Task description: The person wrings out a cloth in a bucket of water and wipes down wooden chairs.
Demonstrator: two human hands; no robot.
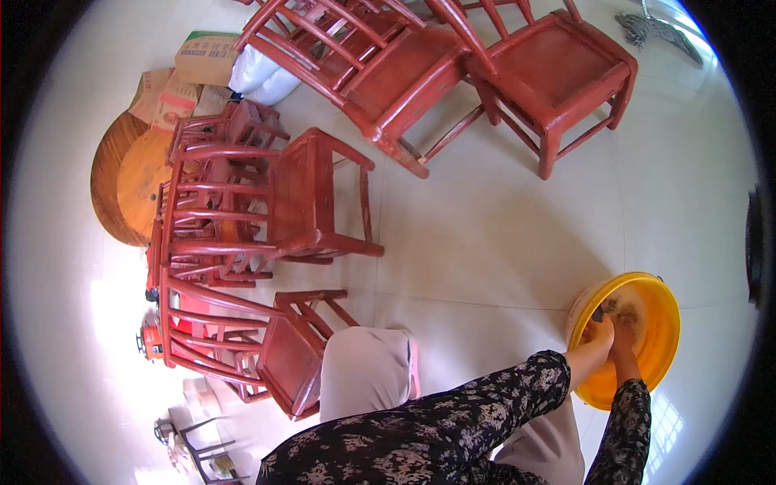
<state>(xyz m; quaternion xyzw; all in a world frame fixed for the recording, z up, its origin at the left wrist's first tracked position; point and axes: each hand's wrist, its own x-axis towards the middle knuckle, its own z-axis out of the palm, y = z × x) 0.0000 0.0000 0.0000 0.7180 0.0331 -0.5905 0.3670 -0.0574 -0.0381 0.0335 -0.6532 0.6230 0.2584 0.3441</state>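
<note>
A yellow bucket (668, 331) stands on the floor at the right, with murky, foamy water inside. Both of my arms, in black floral sleeves, reach into it. My left hand (600, 333) is over the bucket's near left part, its fingers bent down around something dark that I cannot make out. Close beside it, my right hand (623, 340) reaches down toward a brownish, wet clump (626, 314), and its fingertips are hidden. The two hands are nearly touching.
Red wooden chairs (299, 194) stand at the left, and more chairs (566, 69) at the top. Round wooden boards (121, 178) and cardboard boxes (206, 58) lie beyond them. A grey mop head (655, 34) is at the top right. My legs (365, 372) are below.
</note>
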